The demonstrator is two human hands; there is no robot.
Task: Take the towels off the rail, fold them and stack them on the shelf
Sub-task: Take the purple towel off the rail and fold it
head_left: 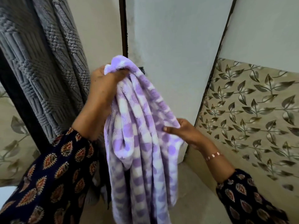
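Nearest to me, two dark sleeves printed with red and orange teardrop motifs enter from the bottom corners, the left sleeve broad across the lower left, the right sleeve at the lower right. A thin pinkish bracelet sits on the right wrist.

Between the arms hangs the purple and white towel, a fluffy, plush cloth with a chequered pattern, gathered into long vertical folds that run out of the bottom of the frame. I see it off the rail and held in the air, in the middle of the view. My left hand grips its bunched top end, fingers curled tight around the cloth, up at mid-height. My right hand is lower and to the right, pinching an outer fold of the towel between thumb and fingers.

The hanging cloth blocks my view of the floor and the lower wall behind it.

Farther back on the left, a grey towel hangs in heavy drapes; its pile is ribbed and woven in a raised geometric pattern. I cannot see what it hangs from. A dark upright post rises behind the left hand. Beyond that stands a plain pale wall. On the far right, a beige wall panel carries a glossy embossed leaf-and-vine pattern, with a dark slanted edge along its left side.
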